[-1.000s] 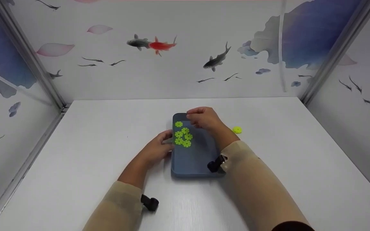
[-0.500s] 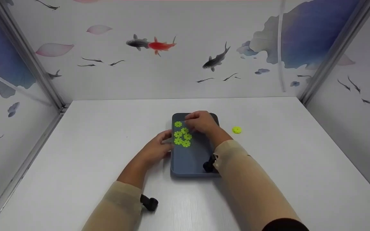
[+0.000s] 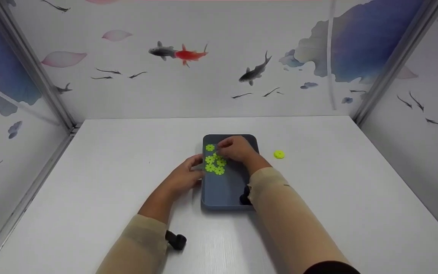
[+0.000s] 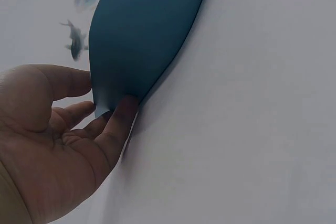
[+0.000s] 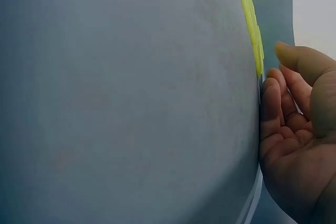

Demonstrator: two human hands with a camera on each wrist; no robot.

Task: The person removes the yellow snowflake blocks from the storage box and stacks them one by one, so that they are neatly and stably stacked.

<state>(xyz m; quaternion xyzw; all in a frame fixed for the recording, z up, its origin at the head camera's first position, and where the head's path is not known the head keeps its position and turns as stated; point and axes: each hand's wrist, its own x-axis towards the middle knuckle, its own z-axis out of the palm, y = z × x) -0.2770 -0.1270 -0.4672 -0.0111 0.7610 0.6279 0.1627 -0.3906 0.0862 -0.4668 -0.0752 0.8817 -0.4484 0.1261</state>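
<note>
In the head view a blue-grey rectangular tray (image 3: 224, 192) lies on the white table. Along its left side several yellow-green notched plastic discs (image 3: 210, 147) lie flat, most in a cluster. My left hand (image 3: 184, 176) grips the tray's left wall; the left wrist view has the thumb at the tray (image 4: 139, 35) edge and fingers against its other face. Over the discs is my right hand (image 3: 238, 149), its fingertips at the cluster's top and partly covering a disc. In the right wrist view the right hand's fingers (image 5: 272, 98) curl loosely beside the discs (image 5: 254, 35), nothing visible between thumb and fingers.
One loose yellow disc (image 3: 279, 154) lies on the table right of the tray. A white back wall (image 3: 127, 95) with painted fish and side panels bound the table (image 3: 108, 171). Dark wrist cameras (image 3: 177, 241) sit at both sleeves.
The right hand has come down and slightly toward the person, from the tray's far end onto the disc cluster. The left hand stays at the tray wall. The discs show no clear shift.
</note>
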